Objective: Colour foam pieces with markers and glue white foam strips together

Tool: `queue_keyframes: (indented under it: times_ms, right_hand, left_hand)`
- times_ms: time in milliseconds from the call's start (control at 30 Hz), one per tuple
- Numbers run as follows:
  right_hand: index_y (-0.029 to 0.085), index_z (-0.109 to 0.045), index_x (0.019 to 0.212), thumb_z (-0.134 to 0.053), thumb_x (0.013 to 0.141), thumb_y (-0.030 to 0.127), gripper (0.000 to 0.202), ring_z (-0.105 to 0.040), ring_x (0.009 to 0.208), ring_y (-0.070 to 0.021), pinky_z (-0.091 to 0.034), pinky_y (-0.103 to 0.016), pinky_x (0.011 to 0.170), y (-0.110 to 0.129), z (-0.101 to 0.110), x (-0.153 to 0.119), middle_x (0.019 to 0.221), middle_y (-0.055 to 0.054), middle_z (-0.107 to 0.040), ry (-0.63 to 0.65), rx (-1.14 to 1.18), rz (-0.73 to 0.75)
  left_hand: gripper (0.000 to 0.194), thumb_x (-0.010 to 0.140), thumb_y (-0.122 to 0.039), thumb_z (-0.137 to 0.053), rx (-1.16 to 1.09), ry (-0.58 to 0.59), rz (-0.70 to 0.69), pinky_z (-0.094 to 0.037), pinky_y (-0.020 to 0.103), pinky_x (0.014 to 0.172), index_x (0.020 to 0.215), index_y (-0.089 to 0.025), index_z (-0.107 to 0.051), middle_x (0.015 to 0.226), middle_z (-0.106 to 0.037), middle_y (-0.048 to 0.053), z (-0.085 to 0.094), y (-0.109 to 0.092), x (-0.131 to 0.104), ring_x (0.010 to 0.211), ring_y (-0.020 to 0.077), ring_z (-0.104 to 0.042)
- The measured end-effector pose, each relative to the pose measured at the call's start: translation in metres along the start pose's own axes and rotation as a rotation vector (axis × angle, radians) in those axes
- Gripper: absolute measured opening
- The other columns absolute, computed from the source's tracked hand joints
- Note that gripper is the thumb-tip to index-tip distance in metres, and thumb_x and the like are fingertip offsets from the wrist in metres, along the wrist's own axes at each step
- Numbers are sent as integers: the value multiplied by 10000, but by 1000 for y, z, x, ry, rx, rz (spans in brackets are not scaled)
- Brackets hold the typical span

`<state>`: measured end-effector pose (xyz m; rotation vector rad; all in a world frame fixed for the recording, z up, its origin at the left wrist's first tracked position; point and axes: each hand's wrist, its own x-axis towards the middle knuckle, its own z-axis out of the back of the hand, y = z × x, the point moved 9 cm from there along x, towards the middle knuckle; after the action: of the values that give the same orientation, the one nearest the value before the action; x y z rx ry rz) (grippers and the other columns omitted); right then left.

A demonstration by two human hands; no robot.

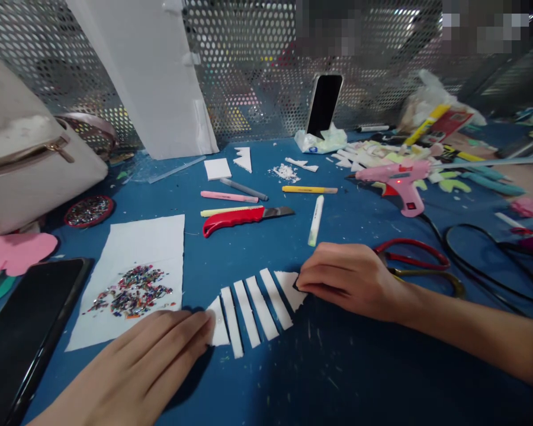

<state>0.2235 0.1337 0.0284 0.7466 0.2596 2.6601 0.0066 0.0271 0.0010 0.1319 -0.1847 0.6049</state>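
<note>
A row of cut white foam board pieces lies on the blue table, spaced slightly apart: several narrow strips (246,313) between two pointed end pieces. On the left end piece (217,324) rest the fingertips of my left hand (155,349), its fingers stretched out and close together. My right hand (350,281) is closed, its fingertips pinching at the outer tip of the right end piece (289,287). A small dark spot shows at those fingertips; what it is I cannot tell. Beyond the row lies a red-handled knife (235,221) with its blade pointing right.
Paper (153,236) with mixed glitter bits lies left, near a phone (31,331). Markers (310,190) lie beyond the knife. At right are a pink glue gun (397,177), scissors (411,254) and black cable (453,254). Another phone (325,106) stands against the perforated metal panel.
</note>
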Motion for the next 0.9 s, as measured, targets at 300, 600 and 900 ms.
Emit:
queue_keyframes:
  times_ms: [300,600,900]
  right_hand:
    - [172,-674,965,-627,982,186,51,-628,759,-119,-492,-237,725,-2,0,3,900,-27,-706,-3,12,-30]
    - [168,-671,960,-637,977,190,44,-629,758,-121,-492,-241,731,-2,-1,3,897,-27,-708,0,18,-19]
    - [167,-667,966,-622,990,211,67,-628,769,-117,-484,-236,742,-1,-1,3,906,-25,-709,4,4,0]
  left_hand:
    - [498,943,-54,-369,59,-37,-13,-135,342,1241,1391,-139,-570,1460,-559,47,7,-1,2,1305,199,-481]
    - [474,965,-112,-356,109,-29,-29,-138,371,1244,1381,-142,-582,1452,-573,50,9,-2,3,1287,214,-498]
    - [510,1045,-376,-355,169,38,-77,-137,419,1224,1496,-174,-480,1585,-429,67,-2,-4,-12,1341,250,-457]
